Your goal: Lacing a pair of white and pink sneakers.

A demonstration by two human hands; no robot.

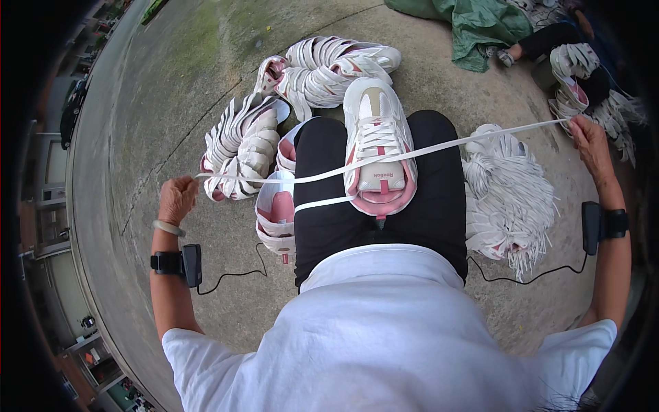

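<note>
A white and pink sneaker (379,147) rests on my lap, toe pointing away from me. A flat white shoelace (439,145) runs through its eyelets and stretches out to both sides. My left hand (177,199) is closed on the lace's left end, out to the left above the concrete. My right hand (585,136) pinches the other end, pulled far up to the right. Both lace halves are drawn taut across my black trousers.
Several unlaced white and pink sneakers (247,141) lie heaped on the concrete ahead and to my left. A bundle of white laces (511,196) lies by my right thigh. A green tarp (480,24) and another seated person (549,38) are at the top right.
</note>
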